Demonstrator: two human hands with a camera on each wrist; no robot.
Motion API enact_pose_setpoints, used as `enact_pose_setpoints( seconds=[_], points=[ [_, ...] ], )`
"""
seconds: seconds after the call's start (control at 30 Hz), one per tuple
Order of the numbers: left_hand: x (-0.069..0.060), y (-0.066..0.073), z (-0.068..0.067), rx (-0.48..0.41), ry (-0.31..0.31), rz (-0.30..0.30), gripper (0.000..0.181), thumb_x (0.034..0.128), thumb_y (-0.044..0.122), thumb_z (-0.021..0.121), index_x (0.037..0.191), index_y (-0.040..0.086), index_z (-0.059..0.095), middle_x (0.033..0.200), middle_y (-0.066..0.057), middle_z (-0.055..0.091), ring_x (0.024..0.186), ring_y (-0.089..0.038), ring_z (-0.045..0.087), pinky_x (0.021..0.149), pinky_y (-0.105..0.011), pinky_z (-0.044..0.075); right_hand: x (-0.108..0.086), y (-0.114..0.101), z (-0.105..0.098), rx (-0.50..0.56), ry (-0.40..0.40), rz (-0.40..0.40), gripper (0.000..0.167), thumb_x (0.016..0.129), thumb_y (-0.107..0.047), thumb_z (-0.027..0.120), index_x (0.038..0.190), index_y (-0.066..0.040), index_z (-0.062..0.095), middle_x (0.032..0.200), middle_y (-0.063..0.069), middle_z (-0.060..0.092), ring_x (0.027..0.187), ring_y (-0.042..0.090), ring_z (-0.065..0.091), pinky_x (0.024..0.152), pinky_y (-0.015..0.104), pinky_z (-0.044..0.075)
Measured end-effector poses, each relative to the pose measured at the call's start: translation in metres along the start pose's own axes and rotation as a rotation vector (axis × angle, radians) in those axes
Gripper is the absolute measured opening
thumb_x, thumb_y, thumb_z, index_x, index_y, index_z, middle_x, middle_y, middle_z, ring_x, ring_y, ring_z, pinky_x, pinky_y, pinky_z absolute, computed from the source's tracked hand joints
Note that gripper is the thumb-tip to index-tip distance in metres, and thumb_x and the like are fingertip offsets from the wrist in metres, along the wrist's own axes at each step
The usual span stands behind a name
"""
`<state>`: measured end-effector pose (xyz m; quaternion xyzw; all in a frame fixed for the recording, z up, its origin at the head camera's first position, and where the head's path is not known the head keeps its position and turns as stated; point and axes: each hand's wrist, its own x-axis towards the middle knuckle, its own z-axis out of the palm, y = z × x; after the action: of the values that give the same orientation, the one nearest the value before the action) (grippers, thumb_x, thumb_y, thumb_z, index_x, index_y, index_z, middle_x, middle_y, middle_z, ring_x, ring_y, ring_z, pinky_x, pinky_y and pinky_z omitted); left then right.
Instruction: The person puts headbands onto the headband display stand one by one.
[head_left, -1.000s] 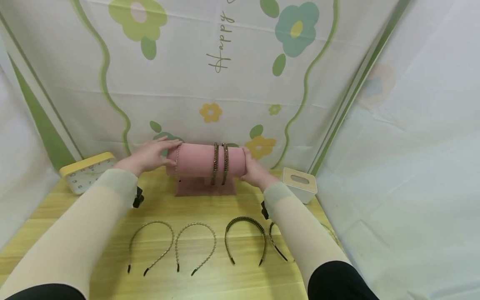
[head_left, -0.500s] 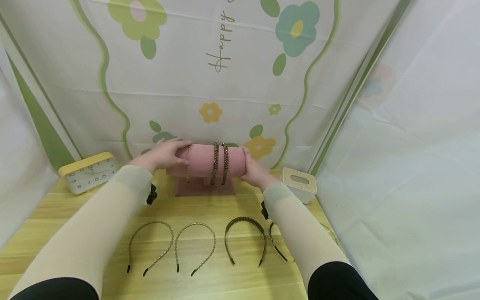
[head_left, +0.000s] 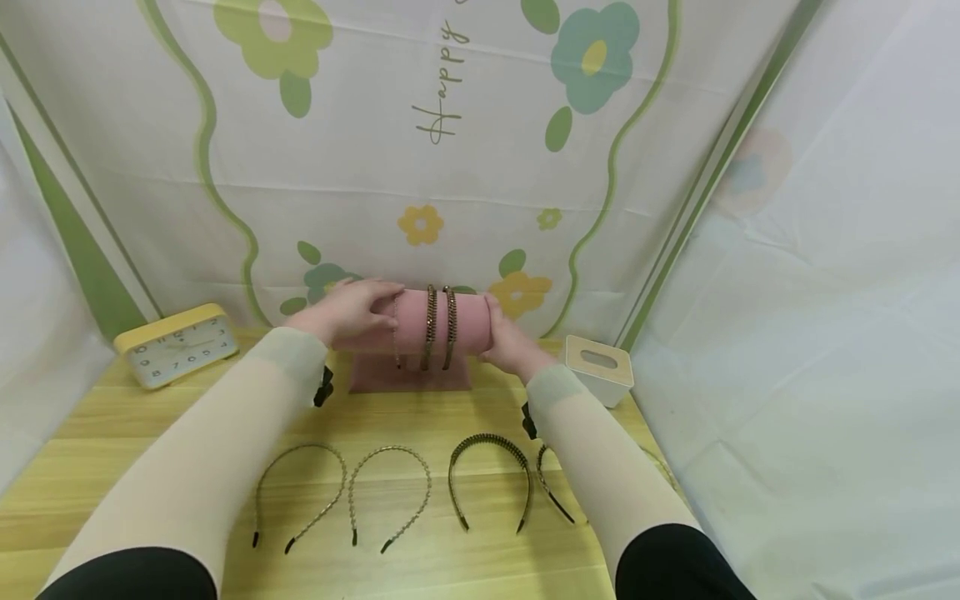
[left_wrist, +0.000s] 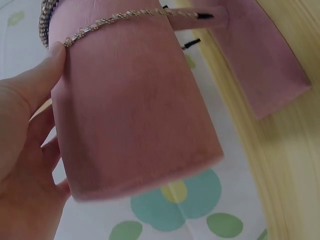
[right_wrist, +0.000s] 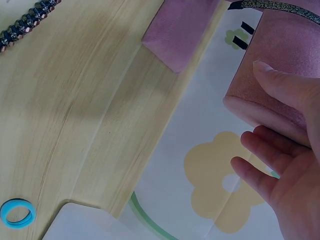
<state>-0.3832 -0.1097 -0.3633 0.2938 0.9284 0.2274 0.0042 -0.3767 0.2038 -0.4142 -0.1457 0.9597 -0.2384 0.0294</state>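
Note:
A pink velvet roll (head_left: pixel 472 321) lies horizontally on its display stand with a pink base (head_left: pixel 408 381). Two dark beaded headbands (head_left: pixel 431 329) hang over its middle. Left of them, a thin light beaded headband (head_left: pixel 397 337) straddles the roll. My left hand (head_left: pixel 347 310) holds this thin headband, its thumb touching the beads and other fingers behind the roll; black end tips show in the left wrist view. At the opposite end, my right hand (head_left: pixel 513 340) grips the roll, thumb (right_wrist: pixel 285 82) against its side. Several right fingers reach past the rim; the index finger is hidden.
In front lie several headbands, including a thin pale one (head_left: pixel 390 450) and a dark beaded one (head_left: pixel 487 437); my right sleeve partly covers others. A yellow clock (head_left: pixel 180 346) stands left, a tissue box (head_left: pixel 600 367) right. A flowered curtain (head_left: pixel 420 167) hangs behind.
My left hand has slid rightward along the roll, carrying the thin headband from near the left end toward the two dark headbands. My right hand has stayed at the right end.

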Motion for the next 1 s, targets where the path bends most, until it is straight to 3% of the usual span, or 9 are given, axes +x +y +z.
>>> enact_pose_setpoints(
  seconds=[0.23,0.5,1.0],
  points=[
    [0.009,0.010,0.006,0.034,-0.013,-0.018,0.065,0.0937,0.029,0.070,0.150,0.013,0.044,0.151,-0.009,0.043,0.142,-0.031,0.032,0.116,-0.058,0.008,-0.001,0.000,0.000,0.007,0.001,-0.010,0.122,0.080,-0.001,0.080,0.156,-0.030,-0.011,0.146,0.019,0.042,0.126,0.030,0.049,0.105,0.041,0.040],
    [0.015,0.013,0.011,0.007,-0.019,-0.004,0.065,0.0949,0.029,0.068,0.152,0.013,0.041,0.152,-0.010,0.042,0.142,-0.031,0.031,0.116,-0.058,0.008,-0.001,0.001,0.001,0.015,0.003,-0.014,0.123,0.080,0.000,0.080,0.157,-0.030,-0.011,0.146,0.019,0.043,0.125,0.029,0.050,0.104,0.041,0.041],
    [0.017,0.022,0.014,-0.008,-0.011,0.011,0.060,0.0939,0.026,0.070,0.147,0.014,0.045,0.147,-0.004,0.048,0.138,-0.026,0.038,0.115,-0.057,0.012,-0.004,-0.003,-0.001,0.022,-0.001,-0.004,0.121,0.080,0.000,0.079,0.157,-0.029,-0.010,0.146,0.017,0.043,0.124,0.027,0.051,0.104,0.039,0.042]
  ],
)
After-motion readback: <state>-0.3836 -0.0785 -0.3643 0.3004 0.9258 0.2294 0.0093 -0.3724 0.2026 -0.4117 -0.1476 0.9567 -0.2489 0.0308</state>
